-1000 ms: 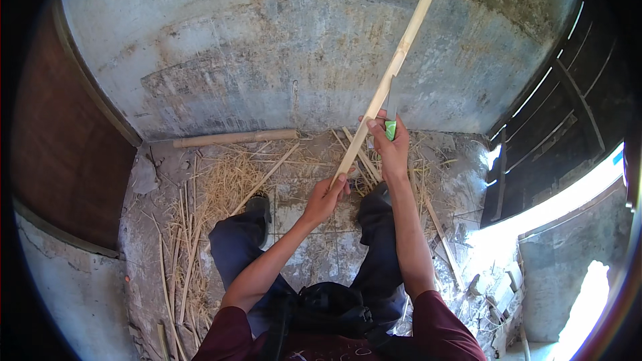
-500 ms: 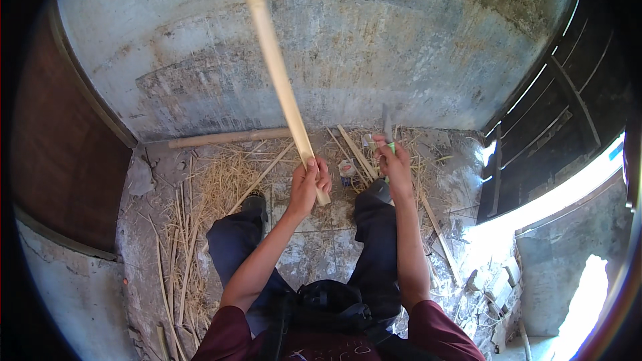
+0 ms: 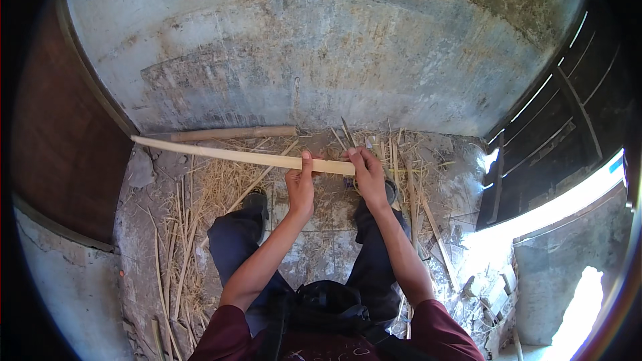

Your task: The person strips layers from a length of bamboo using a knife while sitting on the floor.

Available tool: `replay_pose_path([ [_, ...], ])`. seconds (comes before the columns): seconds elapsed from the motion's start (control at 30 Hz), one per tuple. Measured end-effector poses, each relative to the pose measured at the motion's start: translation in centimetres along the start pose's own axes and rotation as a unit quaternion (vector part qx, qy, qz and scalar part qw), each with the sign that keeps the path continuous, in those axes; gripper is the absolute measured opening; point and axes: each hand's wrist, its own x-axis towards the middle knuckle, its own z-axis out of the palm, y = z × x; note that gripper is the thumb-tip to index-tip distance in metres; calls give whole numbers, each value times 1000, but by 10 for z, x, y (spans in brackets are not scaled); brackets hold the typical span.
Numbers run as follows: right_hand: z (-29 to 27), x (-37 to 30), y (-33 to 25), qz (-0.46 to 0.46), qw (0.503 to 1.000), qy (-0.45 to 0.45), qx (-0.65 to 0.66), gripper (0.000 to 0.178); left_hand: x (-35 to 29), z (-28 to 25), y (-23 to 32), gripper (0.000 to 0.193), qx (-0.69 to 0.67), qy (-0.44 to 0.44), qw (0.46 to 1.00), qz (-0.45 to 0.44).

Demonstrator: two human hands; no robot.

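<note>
A long pale bamboo strip [image 3: 234, 156] lies across in front of me, its far end reaching left toward the brown panel. My left hand [image 3: 301, 190] is closed round it near its right end, thumb on top. At that right end is my right hand [image 3: 370, 177], closed on a knife [image 3: 347, 132] whose narrow blade points up and away past the fingers. The knife's handle is hidden in the palm. Whether the right fingers also pinch the strip is hard to tell.
Straw-like shavings [image 3: 214, 177] and thin bamboo strips [image 3: 184, 261] litter the floor round my feet. A thick bamboo pole [image 3: 234, 133] lies along the base of the stained wall [image 3: 321, 47]. Rubble [image 3: 491, 301] is heaped at the lower right, beside a dark slatted panel [image 3: 555, 120].
The bamboo strip has swung from pointing up and away to lying nearly level toward the left. My right hand has come in to its right end with the knife.
</note>
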Motion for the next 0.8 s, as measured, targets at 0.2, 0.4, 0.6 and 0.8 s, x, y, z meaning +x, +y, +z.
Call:
replay_pose_path([
  [0.2,-2,-2,-18,4,998,-50,25,25,-2,-3,-4,52,22,6,999,-31],
  [0.4,-3,-8,-29,40,991,-97,85,27,5,-5,0,49,23,-33,998,-42],
  [0.6,-14,-11,-29,26,985,-88,146,33,15,-1,29,55,-214,-97,970,-66],
  [0.8,-12,-14,-41,40,988,-113,100,34,41,-28,68,49,-397,-106,906,-102],
])
